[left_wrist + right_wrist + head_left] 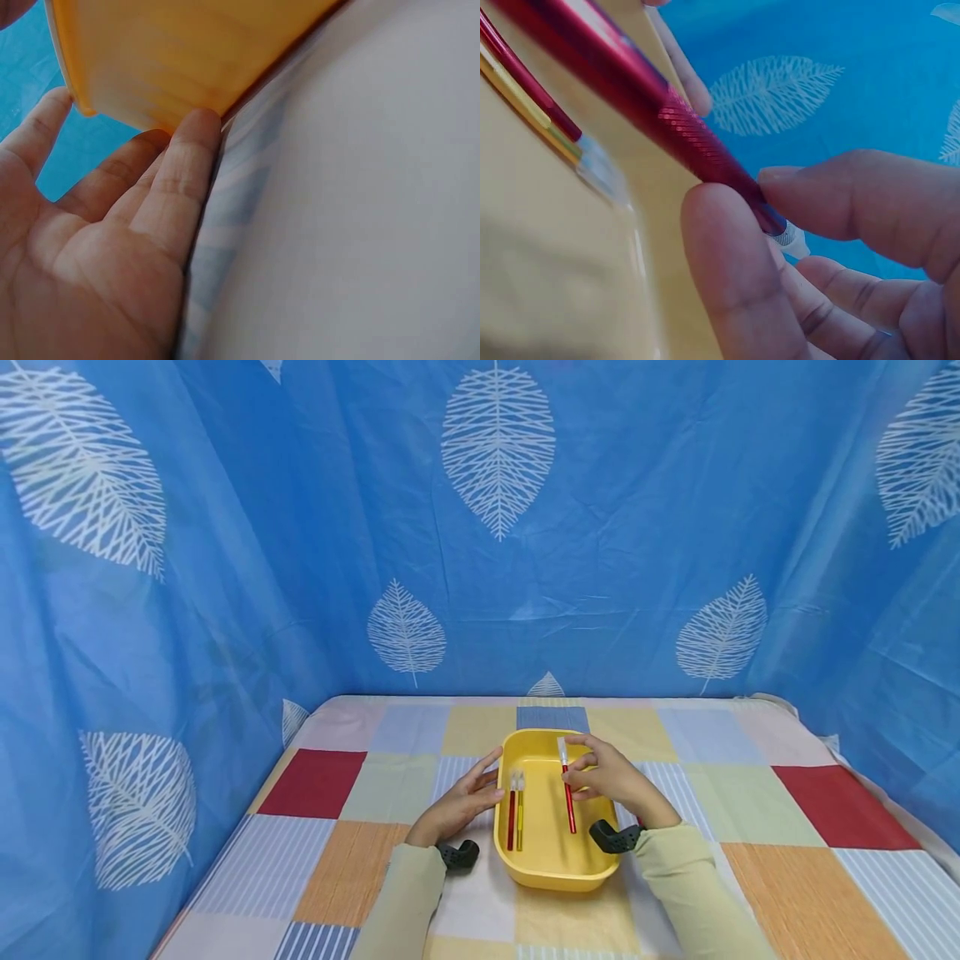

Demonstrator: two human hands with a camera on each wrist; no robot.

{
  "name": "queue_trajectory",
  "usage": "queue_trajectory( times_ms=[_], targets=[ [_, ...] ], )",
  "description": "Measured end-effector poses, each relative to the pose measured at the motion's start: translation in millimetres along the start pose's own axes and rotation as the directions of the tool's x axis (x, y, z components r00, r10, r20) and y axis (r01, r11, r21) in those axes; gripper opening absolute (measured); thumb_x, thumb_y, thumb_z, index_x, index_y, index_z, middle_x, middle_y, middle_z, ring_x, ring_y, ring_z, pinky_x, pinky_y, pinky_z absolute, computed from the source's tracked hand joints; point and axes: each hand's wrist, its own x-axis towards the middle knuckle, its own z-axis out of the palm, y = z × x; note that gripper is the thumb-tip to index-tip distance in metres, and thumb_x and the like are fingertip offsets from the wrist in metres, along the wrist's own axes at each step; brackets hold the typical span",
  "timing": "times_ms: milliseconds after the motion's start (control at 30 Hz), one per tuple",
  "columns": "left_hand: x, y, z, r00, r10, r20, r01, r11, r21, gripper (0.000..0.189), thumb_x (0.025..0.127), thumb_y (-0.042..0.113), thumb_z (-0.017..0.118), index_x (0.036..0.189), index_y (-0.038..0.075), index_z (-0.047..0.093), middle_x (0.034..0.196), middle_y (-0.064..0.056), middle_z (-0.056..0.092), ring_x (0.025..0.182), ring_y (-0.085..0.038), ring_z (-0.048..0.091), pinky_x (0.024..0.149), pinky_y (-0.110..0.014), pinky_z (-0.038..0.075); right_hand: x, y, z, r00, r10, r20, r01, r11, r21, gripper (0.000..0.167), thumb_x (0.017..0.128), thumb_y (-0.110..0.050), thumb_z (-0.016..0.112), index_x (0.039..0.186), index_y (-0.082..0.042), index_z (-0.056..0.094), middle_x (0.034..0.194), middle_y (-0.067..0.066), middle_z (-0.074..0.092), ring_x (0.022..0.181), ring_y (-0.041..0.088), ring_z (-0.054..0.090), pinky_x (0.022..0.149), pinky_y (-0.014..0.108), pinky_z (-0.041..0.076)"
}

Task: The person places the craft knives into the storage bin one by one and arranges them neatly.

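Between thumb and fingers, my right hand (pixel 613 775) pinches a red metal craft knife (pixel 569 806) near its knurled part. Its pale capped tip points away from me, above the yellow plastic bin (pixel 558 883). A second red craft knife (pixel 512 820) and a yellow craft knife (pixel 520 822) lie side by side along the bin's left inside, both capped; the right wrist view shows the yellow knife (pixel 525 101) too. My left hand (pixel 459 807) has its fingers extended, with fingertips against the bin's left outer wall (pixel 172 67).
A patchwork cloth (pixel 375 877) covers the table beneath the bin. Blue curtains with white leaf prints (pixel 495 610) stand behind the table and on both sides. Dark wrist devices sit on the left wrist (pixel 459 855) and right wrist (pixel 615 837).
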Motion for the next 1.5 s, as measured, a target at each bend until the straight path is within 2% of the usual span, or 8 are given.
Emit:
queue_trajectory(
  times_ms=[167, 433, 600, 967, 1367, 1500],
  targets=[
    [0.2, 0.1, -0.7, 1.0, 0.003, 0.0, -0.003, 1.0, -0.001, 0.08, 0.111, 0.009, 0.058, 0.176, 0.019, 0.013, 0.176, -0.024, 0.024, 0.162, -0.041, 0.027, 0.126, -0.053, 0.036, 5.7, 0, 8, 0.999, 0.018, 0.035, -0.018, 1.0, 0.01, 0.071, 0.102, 0.005, 0.066, 0.162, 0.013, 0.029, 0.101, 0.017, 0.068, 0.088, 0.021, 0.072, 0.08, 0.045, 0.068],
    [0.6, 1.7, 1.3, 1.0, -0.012, -0.025, 0.011, 1.0, -0.007, 0.08, 0.11, 0.012, 0.061, 0.176, 0.019, 0.015, 0.175, -0.025, 0.025, 0.161, -0.043, 0.029, 0.125, -0.053, 0.037, 18.4, -2, 22, 0.994, 0.102, 0.033, -0.103, 0.995, 0.003, 0.069, 0.103, 0.006, 0.065, 0.162, 0.01, 0.031, 0.102, 0.02, 0.07, 0.082, 0.02, 0.07, 0.077, 0.041, 0.068],
    [0.7, 3.7, 0.7, 1.0, -0.012, -0.018, 0.012, 1.0, -0.015, 0.08, 0.111, 0.012, 0.06, 0.176, 0.019, 0.015, 0.175, -0.025, 0.025, 0.16, -0.043, 0.031, 0.125, -0.053, 0.038, 25.0, -6, 28, 0.989, 0.143, 0.037, -0.144, 0.99, 0.013, 0.069, 0.102, 0.006, 0.067, 0.161, 0.009, 0.033, 0.1, 0.019, 0.069, 0.077, 0.019, 0.068, 0.075, 0.038, 0.067],
    [0.4, 2.7, -1.6, 1.0, 0.004, 0.013, -0.004, 1.0, -0.003, 0.078, 0.112, 0.006, 0.054, 0.176, 0.016, 0.011, 0.175, -0.027, 0.023, 0.16, -0.044, 0.03, 0.125, -0.053, 0.038, 35.5, -4, 38, 0.97, 0.236, 0.052, -0.236, 0.972, -0.013, 0.067, 0.1, 0.007, 0.067, 0.157, 0.008, 0.034, 0.092, 0.017, 0.065, 0.061, 0.014, 0.066, 0.061, 0.025, 0.062],
    [0.0, 3.8, 0.4, 1.0, -0.006, -0.014, 0.006, 1.0, 0.006, 0.079, 0.111, 0.01, 0.059, 0.176, 0.018, 0.014, 0.176, -0.025, 0.024, 0.16, -0.043, 0.03, 0.126, -0.055, 0.037, 44.0, 2, 51, 0.952, 0.305, 0.03, -0.305, 0.952, -0.02, 0.064, 0.098, 0.011, 0.07, 0.152, 0.009, 0.036, 0.107, 0.024, 0.062, 0.062, 0.015, 0.063, 0.061, 0.023, 0.062],
    [-0.2, 2.4, -0.7, 1.0, 0.003, -0.001, -0.003, 1.0, -0.001, 0.08, 0.111, 0.011, 0.059, 0.176, 0.019, 0.013, 0.176, -0.025, 0.023, 0.161, -0.042, 0.029, 0.126, -0.054, 0.037, 45.1, 3, 54, 0.951, 0.309, 0.026, -0.308, 0.951, -0.025, 0.064, 0.097, 0.013, 0.069, 0.151, 0.01, 0.035, 0.105, 0.023, 0.062, 0.063, 0.016, 0.063, 0.06, 0.023, 0.062]
  ],
)
